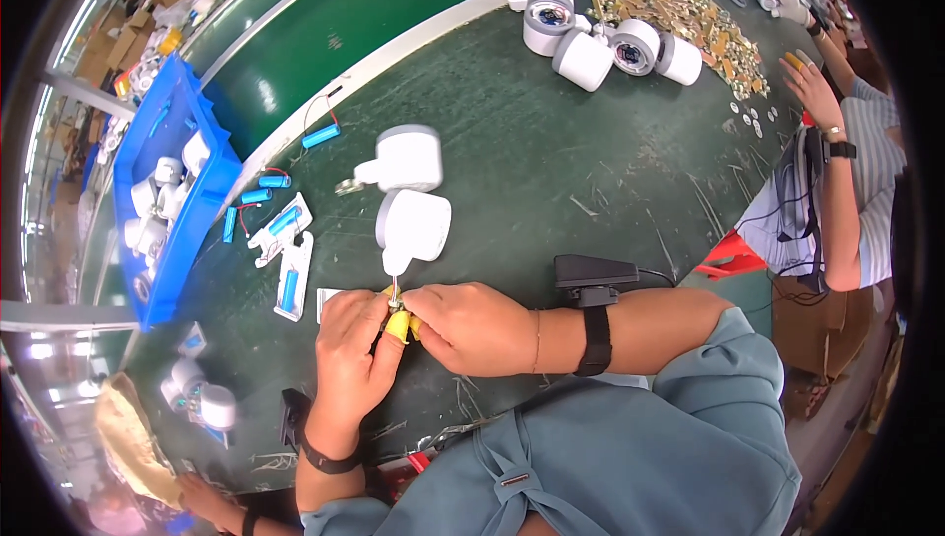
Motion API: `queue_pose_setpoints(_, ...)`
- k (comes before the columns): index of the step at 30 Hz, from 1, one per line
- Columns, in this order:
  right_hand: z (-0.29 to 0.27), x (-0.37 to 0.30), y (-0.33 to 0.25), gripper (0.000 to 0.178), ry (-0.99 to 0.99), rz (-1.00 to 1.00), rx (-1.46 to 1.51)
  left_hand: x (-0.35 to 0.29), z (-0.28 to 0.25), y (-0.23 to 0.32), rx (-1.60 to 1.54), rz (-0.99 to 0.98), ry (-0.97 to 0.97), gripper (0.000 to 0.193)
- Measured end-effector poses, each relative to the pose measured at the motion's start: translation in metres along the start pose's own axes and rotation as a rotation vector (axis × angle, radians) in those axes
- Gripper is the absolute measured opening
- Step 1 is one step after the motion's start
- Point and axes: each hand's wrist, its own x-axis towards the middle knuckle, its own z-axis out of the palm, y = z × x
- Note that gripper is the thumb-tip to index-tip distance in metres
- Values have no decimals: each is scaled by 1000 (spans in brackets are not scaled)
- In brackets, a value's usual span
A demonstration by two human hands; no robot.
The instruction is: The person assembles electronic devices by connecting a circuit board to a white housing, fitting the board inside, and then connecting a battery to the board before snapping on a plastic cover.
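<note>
My left hand (356,344) and my right hand (474,327) meet at the near side of the bench, fingers pinched together. Between them is a small metal fitting (396,304), largely covered by the fingers. It sits at the end of the neck of a white rounded housing (415,224), which lies on the bench just beyond my hands. Yellow finger covers show on some of my fingertips. A second white housing (409,158) lies right behind the first, with metal pieces at its neck. Partly hidden beside my left hand is a flat white piece (327,302).
Left of my hands lie blue battery cells (321,135) with wires and white plastic holders (293,278). A blue bin (219,164) holds more white housings. At the far right are grouped housings (582,60) and a pile of small metal parts (679,19). Other people's hands (813,93) are nearby.
</note>
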Motion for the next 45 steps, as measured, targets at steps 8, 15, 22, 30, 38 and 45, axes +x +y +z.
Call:
queue_pose_setpoints(8,7,0,2,20,38,-43,7,0,1,-1,87,27,-1,27)
queue_pose_setpoints(15,9,0,5,19,66,-60,9,1,1,-4,58,-2,7,26)
queue_pose_setpoints(22,-3,6,11,16,4,21,-16,-2,-8,-7,-30,-184,12,20)
queue_pose_setpoints(30,-12,14,20,10,-66,94,87,-6,-22,-26,12,-414,15,23)
queue_pose_setpoints(38,-14,18,18,10,-86,96,119,20,-16,-25,-221,-338,81,45)
queue_pose_setpoints(45,-12,15,19,10,-95,93,134,49,2,-10,-628,-493,74,29)
